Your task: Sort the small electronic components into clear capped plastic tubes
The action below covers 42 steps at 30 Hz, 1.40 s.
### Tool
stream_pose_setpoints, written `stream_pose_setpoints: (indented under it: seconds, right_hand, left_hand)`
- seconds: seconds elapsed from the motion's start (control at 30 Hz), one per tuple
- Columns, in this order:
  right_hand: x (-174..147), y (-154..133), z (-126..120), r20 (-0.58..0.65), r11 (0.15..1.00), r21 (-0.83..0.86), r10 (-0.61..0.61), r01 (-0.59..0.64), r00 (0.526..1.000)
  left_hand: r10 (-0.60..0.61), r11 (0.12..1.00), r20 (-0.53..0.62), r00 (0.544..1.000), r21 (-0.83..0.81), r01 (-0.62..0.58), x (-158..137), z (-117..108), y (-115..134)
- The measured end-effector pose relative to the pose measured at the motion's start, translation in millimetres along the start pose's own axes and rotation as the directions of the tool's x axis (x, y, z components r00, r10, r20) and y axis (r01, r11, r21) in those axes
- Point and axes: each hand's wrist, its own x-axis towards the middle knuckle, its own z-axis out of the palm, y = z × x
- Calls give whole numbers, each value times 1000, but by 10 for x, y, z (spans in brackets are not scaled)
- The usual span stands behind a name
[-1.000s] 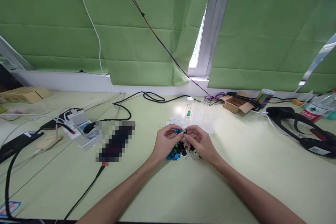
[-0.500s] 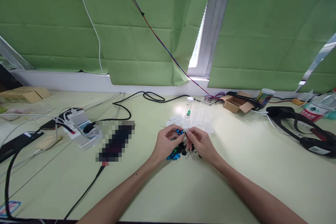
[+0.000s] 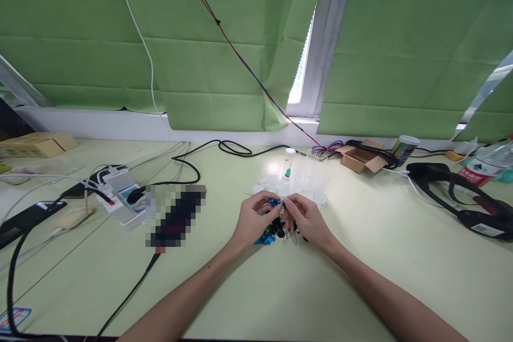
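My left hand point(image 3: 253, 220) is closed, with a small shiny blue piece point(image 3: 274, 202) showing between thumb and fingers. Facing it, my right hand point(image 3: 306, 219) pinches something tiny and dark right beside the left fingertips; its kind is hidden. Under both hands lies a heap of small parts: blue pieces point(image 3: 264, 239), round black pieces point(image 3: 280, 233) and thin bent metal wires point(image 3: 289, 238), partly covered by the fingers. Just beyond, several clear plastic pieces point(image 3: 272, 182) lie together. A clear vial with a white cap point(image 3: 290, 154) stands there, with something green in it.
To the left are a white power strip point(image 3: 124, 197), a blurred-out dark object point(image 3: 180, 219) and cables. At the back right sit an open cardboard box point(image 3: 363, 159) and a can point(image 3: 404, 148). Black goggles-like headgear point(image 3: 465, 192) and a bottle point(image 3: 487, 163) lie farther right.
Almost nothing differs. Both hands stay together over the heap, with only a very slight shift of the fingers.
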Motion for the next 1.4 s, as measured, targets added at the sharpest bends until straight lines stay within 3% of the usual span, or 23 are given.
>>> stream_pose_setpoints:
  seconds: [0.4,0.8,1.17,1.4]
  right_hand:
    - [-17,-27,4,41,1000,-4,9,-9,999]
    - [-2,21,-8,5,995,-96,8,-8,1000]
    - [-25,-40,16,22,1000,1,3,-3,1000]
    - [-23,0,-12,30,999,-47,-11,13,999]
  left_hand:
    - [3,1000,-5,1000,9,-3,8,-1,20]
    - [-3,1000,14,1000,-13,3,-1,17,16]
    - [21,1000,-21,1000,-19,-22,-1,7,-2]
    - [12,1000,17,1000,4,-12,-2,8,2]
